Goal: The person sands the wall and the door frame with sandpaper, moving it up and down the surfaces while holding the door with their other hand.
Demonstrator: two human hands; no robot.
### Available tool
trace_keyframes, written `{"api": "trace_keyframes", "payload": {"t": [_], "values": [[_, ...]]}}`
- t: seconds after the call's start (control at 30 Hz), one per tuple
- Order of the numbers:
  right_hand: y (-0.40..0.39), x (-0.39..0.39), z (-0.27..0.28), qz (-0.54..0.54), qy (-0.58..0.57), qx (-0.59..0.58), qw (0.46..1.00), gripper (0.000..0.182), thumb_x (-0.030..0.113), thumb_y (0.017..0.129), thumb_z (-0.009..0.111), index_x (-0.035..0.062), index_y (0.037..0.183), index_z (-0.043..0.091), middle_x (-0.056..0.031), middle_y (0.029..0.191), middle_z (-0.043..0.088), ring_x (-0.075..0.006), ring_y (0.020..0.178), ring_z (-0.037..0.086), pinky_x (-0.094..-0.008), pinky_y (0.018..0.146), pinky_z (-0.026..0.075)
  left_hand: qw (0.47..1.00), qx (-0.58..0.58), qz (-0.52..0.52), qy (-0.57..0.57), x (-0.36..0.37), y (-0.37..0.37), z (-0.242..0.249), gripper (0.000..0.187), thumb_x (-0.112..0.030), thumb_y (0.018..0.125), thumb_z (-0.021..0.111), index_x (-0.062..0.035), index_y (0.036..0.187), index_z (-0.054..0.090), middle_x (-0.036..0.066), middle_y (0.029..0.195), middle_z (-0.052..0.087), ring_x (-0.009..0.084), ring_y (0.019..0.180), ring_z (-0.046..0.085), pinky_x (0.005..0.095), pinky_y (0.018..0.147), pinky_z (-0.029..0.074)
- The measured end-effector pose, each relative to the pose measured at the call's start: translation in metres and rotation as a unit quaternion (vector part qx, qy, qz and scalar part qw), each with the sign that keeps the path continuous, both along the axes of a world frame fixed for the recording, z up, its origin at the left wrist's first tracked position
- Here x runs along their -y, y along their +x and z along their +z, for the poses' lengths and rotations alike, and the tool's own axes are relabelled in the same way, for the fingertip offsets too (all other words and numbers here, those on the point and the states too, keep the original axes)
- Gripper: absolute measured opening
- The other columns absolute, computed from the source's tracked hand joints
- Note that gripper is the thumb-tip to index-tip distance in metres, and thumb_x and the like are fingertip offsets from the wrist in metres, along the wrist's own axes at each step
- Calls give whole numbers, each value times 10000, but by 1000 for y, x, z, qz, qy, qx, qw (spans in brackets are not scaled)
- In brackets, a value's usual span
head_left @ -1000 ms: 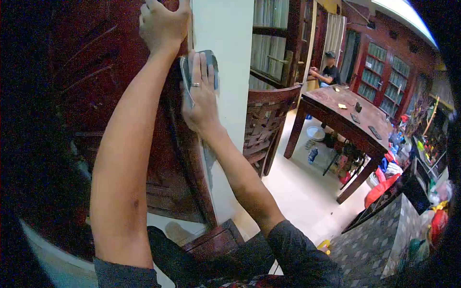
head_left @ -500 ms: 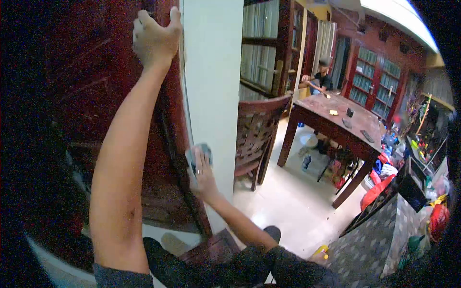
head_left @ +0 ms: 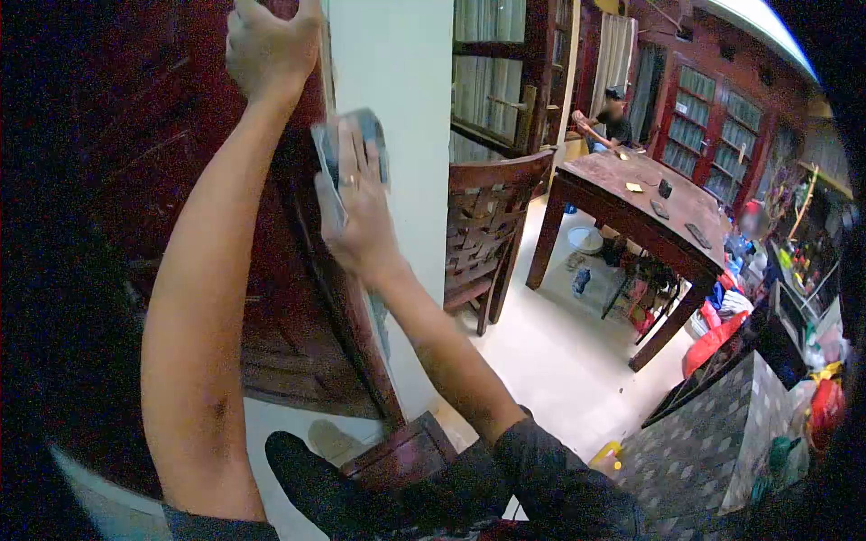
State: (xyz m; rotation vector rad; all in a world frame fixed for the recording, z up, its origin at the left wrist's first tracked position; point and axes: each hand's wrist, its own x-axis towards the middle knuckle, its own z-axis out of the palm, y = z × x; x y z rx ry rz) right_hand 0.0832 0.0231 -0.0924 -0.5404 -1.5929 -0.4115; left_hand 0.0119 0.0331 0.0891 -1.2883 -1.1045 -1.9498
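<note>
At the top, my left hand [head_left: 275,50] is raised to the dark red wooden door [head_left: 302,171], its fingers curled and its thumb apart around the edge. The fingertips are partly cut off by the frame's top. My right hand [head_left: 363,212] presses a grey-blue cloth [head_left: 372,135] with its fingers laid along it. This folded cloth lies where the wooden edge meets the pale wall [head_left: 406,90]. Below my hands stands a low dark wooden stool or box [head_left: 401,455], close to my dark-clad leg.
A woven-back chair [head_left: 492,225] stands right of the wall. Beyond it is a wooden table [head_left: 622,171] with small dark objects and a yellow piece. A person [head_left: 613,126] sits at its far end. Bags and clutter [head_left: 722,334] line the right side, beside a grey patterned surface [head_left: 695,442].
My right hand has slid up the wall edge with the cloth, closer to my left hand. My left hand appears higher and further left in view. The seated person's arms have shifted.
</note>
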Motion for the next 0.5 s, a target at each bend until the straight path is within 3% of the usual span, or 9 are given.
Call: {"api": "trace_keyframes", "payload": {"t": [0.13,0.2,0.27,0.3,0.37,0.4,0.47,0.5], "values": [[-3,6,-74,23,-81,-22,996,598,115,909,474,-59,1409,196,-232,1436,300,-417,1332,261,-467,1112,176,1000,1,6,1,2,3,-3,628,-412,868,552,89,1223,417,265,1109,534,393,1056,537,448,900,422],[-4,16,-128,29,-127,-39,991,618,124,859,531,-58,1375,245,-235,1400,344,-459,1279,310,-559,1075,210,1000,-5,8,4,2,4,-2,629,-411,868,553,88,1225,414,263,1116,530,391,1059,535,447,905,420],[-5,13,-183,13,-84,-26,996,625,103,848,541,-52,1375,243,-231,1384,367,-477,1273,309,-561,1076,208,999,13,-5,-30,0,4,0,634,-406,864,560,89,1229,407,263,1138,517,394,1071,523,446,919,412],[-5,19,-188,12,-80,-24,996,625,103,848,541,-52,1375,243,-231,1384,367,-477,1273,309,-561,1076,208,1000,15,-6,-26,-6,-1,2,634,-406,864,560,89,1229,407,263,1138,517,394,1071,523,446,919,412],[0,26,-191,20,-151,0,988,671,85,826,573,-53,1380,222,-234,1373,378,-479,1267,318,-559,1079,208,997,-19,57,55,-16,-7,5,701,-576,774,579,50,1077,487,271,1060,552,424,1017,538,478,868,432],[-1,20,-188,19,-150,1,989,671,85,826,573,-53,1380,222,-234,1373,378,-479,1267,318,-559,1079,208,997,-17,56,56,-22,-10,4,701,-576,774,579,50,1077,487,271,1060,552,424,1017,538,478,868,432],[-2,7,-164,9,-73,-14,997,692,66,821,582,-57,1385,201,-251,1379,361,-473,1278,311,-548,1086,204,998,7,-46,-43,5,3,3,638,-400,859,567,91,1232,402,265,1169,498,396,1106,497,443,939,399],[-2,-2,-149,23,-73,-27,997,690,70,829,579,-56,1388,195,-255,1385,350,-471,1283,305,-544,1089,202,998,6,-40,-42,4,5,2,638,-400,859,567,91,1232,402,265,1169,498,396,1106,497,443,939,399]]}}
